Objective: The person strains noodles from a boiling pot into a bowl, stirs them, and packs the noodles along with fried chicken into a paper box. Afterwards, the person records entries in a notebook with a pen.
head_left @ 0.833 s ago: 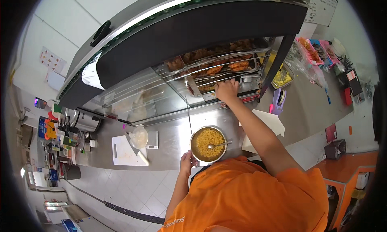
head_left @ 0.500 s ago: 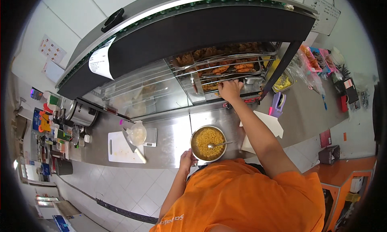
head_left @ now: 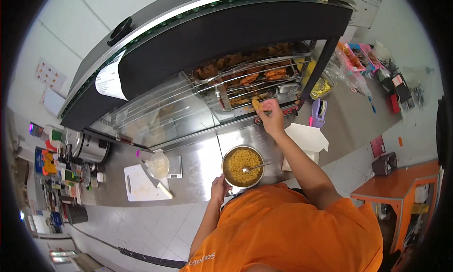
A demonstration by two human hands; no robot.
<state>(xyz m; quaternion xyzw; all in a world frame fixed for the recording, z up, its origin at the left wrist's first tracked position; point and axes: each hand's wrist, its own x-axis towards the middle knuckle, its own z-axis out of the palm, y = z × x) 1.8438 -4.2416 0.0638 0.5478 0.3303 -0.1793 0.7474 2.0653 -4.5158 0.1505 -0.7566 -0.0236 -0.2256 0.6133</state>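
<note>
Hands apart. Right hand [head_left: 272, 118]: thumb and fingers pinched on a small golden-brown food piece [head_left: 256, 104], near side of the black-panelled, glass-fronted cabinet [head_left: 212, 40]. Left hand [head_left: 220, 189]: near-left side of a round steel bowl [head_left: 226, 170] of yellow granular food [head_left: 241, 159], near edge of the steel counter [head_left: 198, 177]; grip partly hidden, cannot tell if clamped. Open white carton [head_left: 309, 137] right.

A head-worn fisheye looks down past the orange shirt [head_left: 292, 220] onto the counter [head_left: 351, 125].
</note>
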